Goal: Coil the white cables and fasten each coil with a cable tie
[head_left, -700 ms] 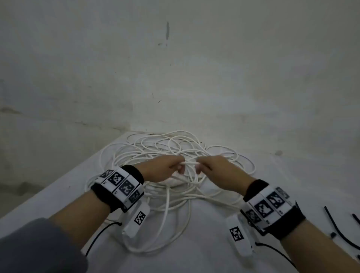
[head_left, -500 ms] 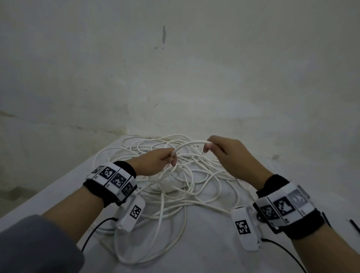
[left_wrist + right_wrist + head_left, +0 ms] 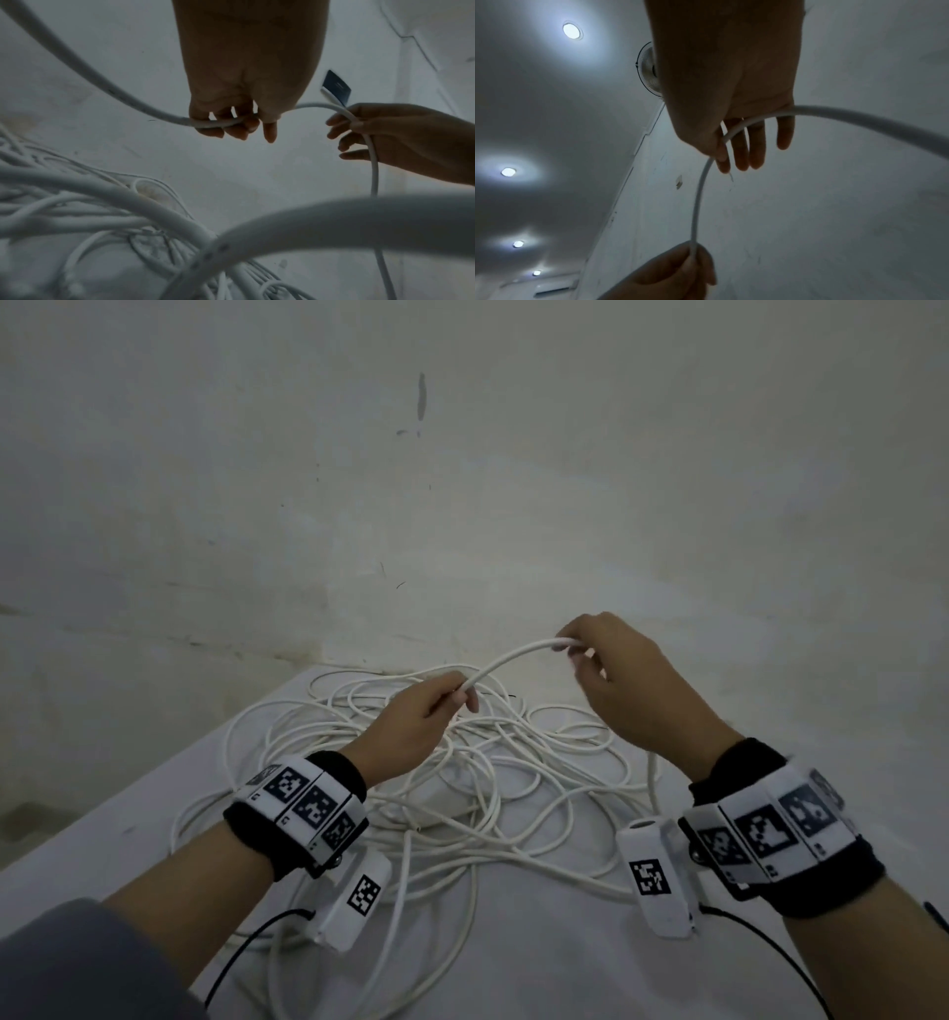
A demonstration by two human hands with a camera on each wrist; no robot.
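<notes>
Right hand (image 3: 624, 683) had lifted toward 1 o'clock, away from left hand (image 3: 418, 719); white cable (image 3: 513, 654) arched between them, each hand's fingers clamped on it. Tangled cable pile (image 3: 462, 793) lay on table (image 3: 565, 968) beneath.

white cables (image 3: 462, 793), black-and-white checkered wristbands (image 3: 303, 806)

Dim, grey views, ceiling lights (image 3: 572, 31) glaring, near cables (image 3: 334, 215) blurred, wide-angle edges bent
</notes>
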